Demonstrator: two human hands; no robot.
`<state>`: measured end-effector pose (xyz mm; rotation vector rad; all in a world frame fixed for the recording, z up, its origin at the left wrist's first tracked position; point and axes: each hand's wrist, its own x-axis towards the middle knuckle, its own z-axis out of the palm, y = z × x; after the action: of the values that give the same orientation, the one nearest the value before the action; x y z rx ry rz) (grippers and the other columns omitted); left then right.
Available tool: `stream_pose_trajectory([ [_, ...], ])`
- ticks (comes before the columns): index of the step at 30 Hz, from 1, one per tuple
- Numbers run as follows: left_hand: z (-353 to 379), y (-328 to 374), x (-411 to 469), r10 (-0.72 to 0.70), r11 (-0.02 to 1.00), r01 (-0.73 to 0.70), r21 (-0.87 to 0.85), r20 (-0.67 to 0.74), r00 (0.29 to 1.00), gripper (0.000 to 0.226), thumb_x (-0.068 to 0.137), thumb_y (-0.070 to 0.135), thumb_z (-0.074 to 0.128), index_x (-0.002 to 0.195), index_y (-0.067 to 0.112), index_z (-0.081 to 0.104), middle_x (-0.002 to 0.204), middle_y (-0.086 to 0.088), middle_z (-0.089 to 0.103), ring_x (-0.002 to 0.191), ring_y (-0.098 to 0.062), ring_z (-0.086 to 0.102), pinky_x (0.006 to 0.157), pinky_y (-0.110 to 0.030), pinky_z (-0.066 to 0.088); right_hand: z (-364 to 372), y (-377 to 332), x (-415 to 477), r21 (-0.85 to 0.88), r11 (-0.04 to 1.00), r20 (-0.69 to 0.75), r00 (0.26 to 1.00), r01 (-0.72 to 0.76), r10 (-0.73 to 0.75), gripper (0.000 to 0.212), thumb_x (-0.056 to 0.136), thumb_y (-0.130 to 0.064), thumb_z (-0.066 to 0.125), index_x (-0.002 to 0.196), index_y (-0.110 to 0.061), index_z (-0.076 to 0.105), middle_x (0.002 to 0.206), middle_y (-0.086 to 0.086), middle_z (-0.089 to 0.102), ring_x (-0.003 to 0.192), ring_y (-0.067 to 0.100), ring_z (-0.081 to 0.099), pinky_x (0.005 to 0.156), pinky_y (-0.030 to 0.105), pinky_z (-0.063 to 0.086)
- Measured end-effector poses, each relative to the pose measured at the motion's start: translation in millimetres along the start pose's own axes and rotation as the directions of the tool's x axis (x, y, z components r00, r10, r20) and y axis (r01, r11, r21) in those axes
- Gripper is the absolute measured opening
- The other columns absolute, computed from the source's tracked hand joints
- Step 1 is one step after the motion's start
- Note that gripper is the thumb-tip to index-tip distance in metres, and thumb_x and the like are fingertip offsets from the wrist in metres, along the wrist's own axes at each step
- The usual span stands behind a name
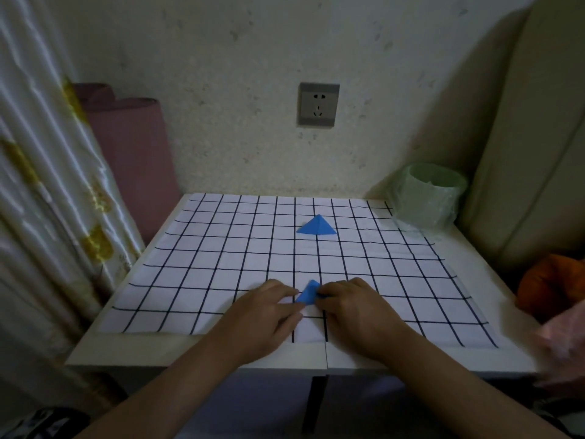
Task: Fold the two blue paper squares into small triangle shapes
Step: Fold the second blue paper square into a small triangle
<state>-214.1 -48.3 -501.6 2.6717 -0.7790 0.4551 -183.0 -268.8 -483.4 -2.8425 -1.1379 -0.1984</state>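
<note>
A small folded blue paper (307, 293) lies near the front middle of the grid-lined sheet (221, 264), between my two hands. My left hand (269, 307) pinches its left edge with curled fingertips. My right hand (351, 304) pinches its right side, fingers curled over it; part of the paper is hidden under them. A second blue paper (316, 225), folded into a larger triangle, sits flat farther back on the sheet, right of the middle, apart from both hands.
The white table (177, 353) stands against a wall with a socket (318, 104). A green plastic-lined cup (427, 196) stands at the back right corner. A curtain hangs at the left, a pink roll (139, 160) behind it, an orange object (550, 280) at the right.
</note>
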Motion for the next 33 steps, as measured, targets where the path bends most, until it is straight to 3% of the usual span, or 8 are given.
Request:
stream_pose_trajectory([
  [7,5.3,-0.9,-4.8,-0.105,0.992,0.103,-0.076,-0.021,0.994,0.032,0.098,0.033,0.049,0.108,0.019,0.076,0.120,0.004,0.069,0.111,-0.008,0.056,0.094,-0.029,0.050,0.9,0.4,2.2,0.056,0.998,-0.019,0.999,-0.026,0.027,0.033,0.097,-0.025,0.041,0.110,-0.023,0.071,0.124,-0.004,0.063,0.106,0.014,0.059,0.094,0.032,0.041],
  [10,5.3,-2.2,-4.7,-0.128,0.988,0.125,-0.094,-0.026,0.991,0.034,0.097,0.033,0.048,0.108,0.016,0.076,0.120,0.004,0.070,0.111,-0.008,0.058,0.096,-0.030,0.050,0.4,0.6,3.2,0.074,0.997,-0.036,0.999,-0.025,0.028,0.031,0.096,-0.024,0.043,0.102,-0.021,0.073,0.111,-0.002,0.067,0.097,0.014,0.060,0.090,0.033,0.046],
  [14,2.0,-0.2,2.2,-0.106,0.994,0.106,-0.026,0.006,0.994,0.043,0.099,0.038,0.036,0.088,0.017,0.072,0.092,0.007,0.070,0.096,-0.005,0.054,0.082,-0.031,0.050,-0.4,-5.1,6.6,0.115,0.992,-0.081,0.995,-0.052,0.061,0.024,0.091,-0.022,0.046,0.091,-0.017,0.070,0.086,0.001,0.065,0.077,0.017,0.057,0.076,0.036,0.050],
  [17,-0.8,1.8,8.7,-0.058,0.998,0.058,0.021,-0.003,0.998,0.037,0.096,0.038,0.040,0.100,0.020,0.073,0.095,0.010,0.068,0.091,-0.009,0.055,0.074,-0.033,0.051,-0.2,-4.3,8.8,0.124,0.991,-0.104,0.992,-0.056,0.069,0.024,0.087,-0.018,0.050,0.098,-0.016,0.072,0.083,0.002,0.065,0.075,0.017,0.057,0.074,0.033,0.048],
  [20,-1.1,1.1,11.7,0.011,0.999,-0.012,0.038,0.026,1.000,0.035,0.097,0.035,0.044,0.106,0.019,0.074,0.106,0.009,0.067,0.095,-0.010,0.056,0.076,-0.031,0.051,3.4,-4.3,9.2,0.095,0.995,-0.108,0.993,-0.035,0.045,0.033,0.090,-0.020,0.050,0.118,-0.019,0.067,0.089,0.001,0.061,0.080,0.018,0.054,0.076,0.027,0.040],
  [22,-1.5,0.4,12.3,0.028,0.999,-0.030,0.039,0.053,0.998,0.036,0.098,0.034,0.043,0.109,0.018,0.073,0.109,0.009,0.066,0.096,-0.008,0.055,0.077,-0.029,0.051,6.3,-4.7,8.2,0.069,0.997,-0.092,0.995,-0.027,0.034,0.035,0.093,-0.026,0.049,0.123,-0.022,0.064,0.098,0.000,0.058,0.087,0.016,0.051,0.082,0.030,0.043],
  [26,-2.5,1.6,13.9,0.016,0.999,-0.019,0.040,0.055,0.998,0.035,0.098,0.032,0.043,0.106,0.020,0.074,0.108,0.011,0.067,0.095,-0.006,0.054,0.078,-0.027,0.049,6.0,-3.6,10.0,0.018,1.000,-0.045,0.999,-0.009,0.010,0.044,0.091,-0.032,0.040,0.131,-0.025,0.060,0.136,-0.002,0.052,0.115,0.016,0.051,0.101,0.034,0.039],
  [33,-2.1,3.6,12.7,0.021,0.997,-0.027,0.066,0.095,0.995,0.038,0.098,0.035,0.033,0.109,0.020,0.066,0.115,0.009,0.062,0.102,-0.009,0.052,0.084,-0.029,0.044,4.4,2.5,13.9,0.013,0.998,-0.003,0.998,-0.063,0.063,0.046,0.092,-0.033,0.035,0.132,-0.033,0.058,0.140,-0.015,0.055,0.125,0.008,0.045,0.112,0.038,0.024],
])
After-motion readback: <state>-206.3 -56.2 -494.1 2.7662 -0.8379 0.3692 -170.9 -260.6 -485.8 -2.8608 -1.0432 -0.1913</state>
